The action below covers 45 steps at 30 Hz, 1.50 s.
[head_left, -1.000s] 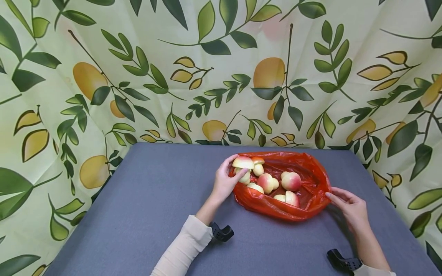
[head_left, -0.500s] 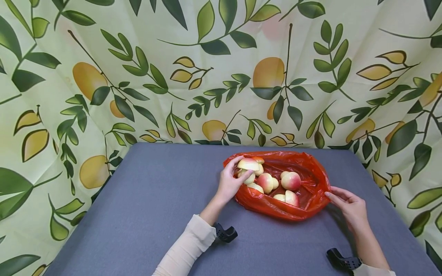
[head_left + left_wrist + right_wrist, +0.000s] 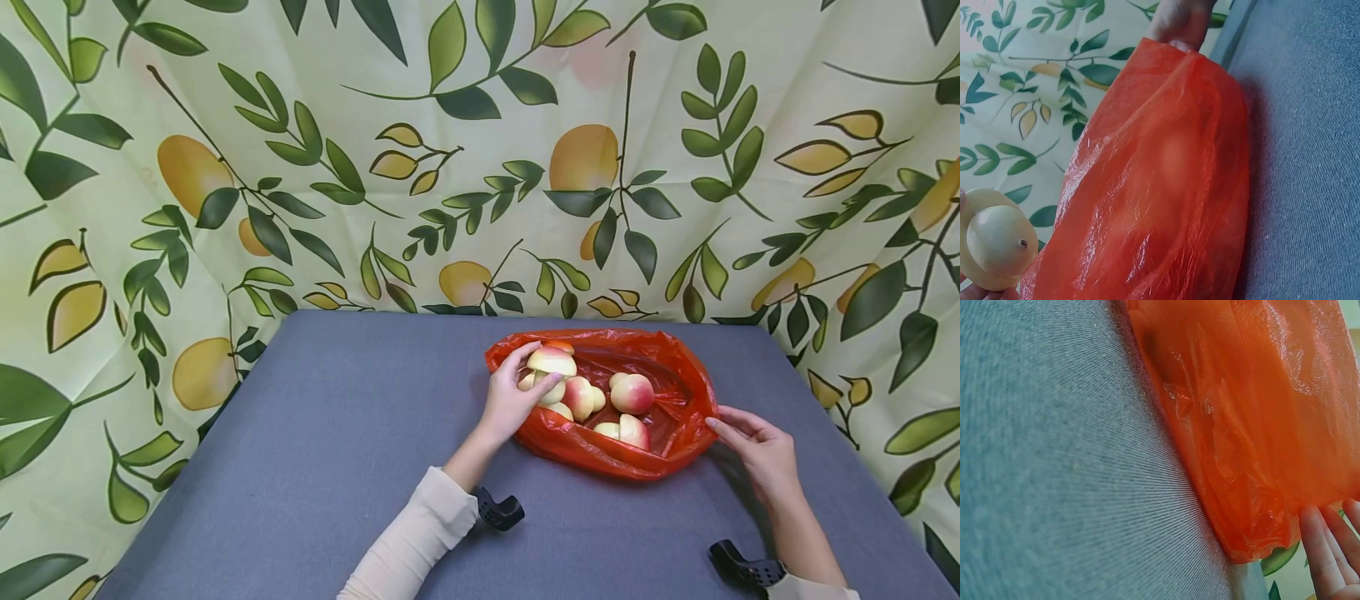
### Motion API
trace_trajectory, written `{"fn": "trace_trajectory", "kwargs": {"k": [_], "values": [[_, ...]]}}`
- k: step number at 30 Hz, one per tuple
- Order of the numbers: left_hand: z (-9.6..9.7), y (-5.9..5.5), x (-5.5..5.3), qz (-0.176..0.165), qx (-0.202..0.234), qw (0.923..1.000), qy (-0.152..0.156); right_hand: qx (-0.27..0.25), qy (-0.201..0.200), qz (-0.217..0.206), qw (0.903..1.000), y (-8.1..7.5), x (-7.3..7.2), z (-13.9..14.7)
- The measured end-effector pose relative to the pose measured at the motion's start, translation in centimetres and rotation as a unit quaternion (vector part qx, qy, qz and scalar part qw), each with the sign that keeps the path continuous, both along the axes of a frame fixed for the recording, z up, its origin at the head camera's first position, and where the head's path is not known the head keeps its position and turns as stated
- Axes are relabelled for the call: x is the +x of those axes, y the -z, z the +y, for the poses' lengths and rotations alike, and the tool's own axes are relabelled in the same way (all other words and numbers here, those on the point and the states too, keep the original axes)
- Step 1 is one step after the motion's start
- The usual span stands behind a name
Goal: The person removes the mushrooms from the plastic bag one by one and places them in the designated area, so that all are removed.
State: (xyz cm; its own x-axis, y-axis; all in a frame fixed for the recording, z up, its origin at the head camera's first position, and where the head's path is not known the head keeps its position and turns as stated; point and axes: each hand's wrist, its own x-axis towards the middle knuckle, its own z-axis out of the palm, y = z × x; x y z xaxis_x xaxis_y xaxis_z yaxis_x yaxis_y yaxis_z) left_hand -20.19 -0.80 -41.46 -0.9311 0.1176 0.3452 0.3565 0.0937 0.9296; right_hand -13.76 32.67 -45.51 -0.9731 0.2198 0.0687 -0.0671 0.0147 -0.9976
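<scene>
My left hand (image 3: 504, 404) grips a mushroom (image 3: 552, 360) with a pink-and-cream cap and a pale rounded stem, over the left part of an open red plastic bag (image 3: 600, 458). The left wrist view catches this mushroom (image 3: 1000, 240) stem-end on, beside the bag's outer wall (image 3: 1147, 187). At the bag's right end, my right hand (image 3: 761, 450) pinches the rim between thumb and fingers. Its fingers (image 3: 1316, 544) show at the bag's edge in the right wrist view. Inside the bag lie several similar mushrooms, among them one with a pink cap (image 3: 636, 393) and one near the front (image 3: 633, 432).
The bag rests on a grey cloth-covered table (image 3: 360, 417), towards its back right. A leaf-and-fruit patterned curtain (image 3: 480, 167) hangs behind and at both sides. Black wrist mounts (image 3: 501, 510) are strapped to both arms.
My left hand has moved right with the mushroom, from the bag's left rim to over its inside. The bag's left rim now shows behind the hand. My right hand stays put.
</scene>
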Motion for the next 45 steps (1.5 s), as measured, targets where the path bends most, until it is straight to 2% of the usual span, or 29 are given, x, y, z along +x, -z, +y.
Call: {"fn": "trace_trajectory", "kwargs": {"k": [6,10,16,21,28,45], "values": [[0.4,0.1,0.1,-0.013,0.013,0.9997,0.013,-0.003,-0.003,-0.003,1.0000,-0.1,0.1,-0.1],[0.7,0.1,0.2,-0.009,0.020,0.9995,0.021,-0.006,-0.006,-0.004,1.0000,-0.2,0.1,-0.1],[1.2,0.2,-0.1,0.010,-0.008,0.9998,0.015,-0.012,-0.009,0.000,0.9999,-0.2,0.1,-0.1],[1.8,-0.1,-0.1,0.006,-0.034,0.9994,0.010,-0.015,-0.009,-0.002,0.9998,-0.1,0.1,0.0],[2.9,-0.4,0.0,0.001,-0.034,0.9986,0.042,-0.008,-0.007,-0.010,0.9999,-0.2,0.1,0.0],[4.3,-0.6,0.3,-0.034,-0.044,0.9973,0.049,-0.011,-0.008,-0.005,0.9999,-0.3,0.1,-0.2]]}}
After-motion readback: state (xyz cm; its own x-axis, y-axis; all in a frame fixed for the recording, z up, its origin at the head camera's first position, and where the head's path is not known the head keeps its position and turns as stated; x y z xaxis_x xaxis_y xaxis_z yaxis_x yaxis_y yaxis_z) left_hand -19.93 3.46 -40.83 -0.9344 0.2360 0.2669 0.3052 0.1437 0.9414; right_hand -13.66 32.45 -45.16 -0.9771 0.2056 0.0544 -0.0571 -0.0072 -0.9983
